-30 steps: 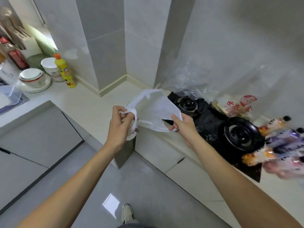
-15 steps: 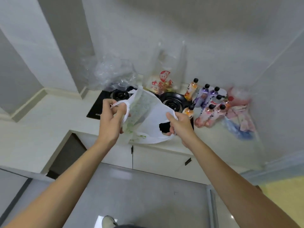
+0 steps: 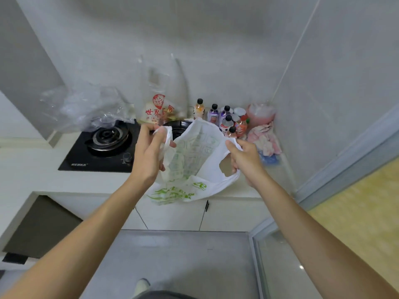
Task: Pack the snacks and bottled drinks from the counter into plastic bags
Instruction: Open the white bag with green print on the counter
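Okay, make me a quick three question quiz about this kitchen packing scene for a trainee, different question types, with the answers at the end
1. True or false: the white bag with green print is held by both hands.
2. Where do the bottled drinks stand? A) on the floor B) on the counter by the far wall, right of the stove C) inside the white bag
3. Fill in: the left hand grips one bag ____; the right hand grips the other.

Key: 1 true; 2 B; 3 handle.

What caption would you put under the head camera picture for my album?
Left hand and right hand hold a white plastic bag open near the bottled drinks on the counter.
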A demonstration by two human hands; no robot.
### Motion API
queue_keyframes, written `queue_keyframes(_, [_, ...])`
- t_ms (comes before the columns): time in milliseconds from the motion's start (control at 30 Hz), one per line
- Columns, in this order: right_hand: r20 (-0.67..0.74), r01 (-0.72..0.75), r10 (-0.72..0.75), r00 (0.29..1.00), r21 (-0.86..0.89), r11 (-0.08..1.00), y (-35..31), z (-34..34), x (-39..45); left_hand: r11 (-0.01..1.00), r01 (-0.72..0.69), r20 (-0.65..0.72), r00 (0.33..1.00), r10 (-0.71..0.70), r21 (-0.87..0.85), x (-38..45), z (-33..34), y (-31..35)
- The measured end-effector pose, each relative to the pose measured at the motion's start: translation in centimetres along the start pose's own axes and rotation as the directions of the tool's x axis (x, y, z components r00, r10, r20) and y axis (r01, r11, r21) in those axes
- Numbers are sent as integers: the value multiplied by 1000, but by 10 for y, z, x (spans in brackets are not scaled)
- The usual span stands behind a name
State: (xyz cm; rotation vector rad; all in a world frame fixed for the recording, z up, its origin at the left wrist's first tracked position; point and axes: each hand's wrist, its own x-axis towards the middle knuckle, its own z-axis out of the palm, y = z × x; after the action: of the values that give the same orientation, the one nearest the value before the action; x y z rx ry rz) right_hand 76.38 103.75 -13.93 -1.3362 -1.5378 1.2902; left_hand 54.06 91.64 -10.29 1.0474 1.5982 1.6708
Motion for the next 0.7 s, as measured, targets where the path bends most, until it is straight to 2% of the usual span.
queue_keyframes(267, [-208,55,-50,977,20,998,5,-100,36,999,-28,167,985,36,-46,34,94,12])
queue_keyframes(500, [-319,84,-101,942,-67,994,5,-154,89,995,-36,302,951,61,-88,86,171,-8])
queue_keyframes(700, [-376,-13,-55,925,-175,984,25,-174,132,997,4,366,930,-33,79,130,218,-50])
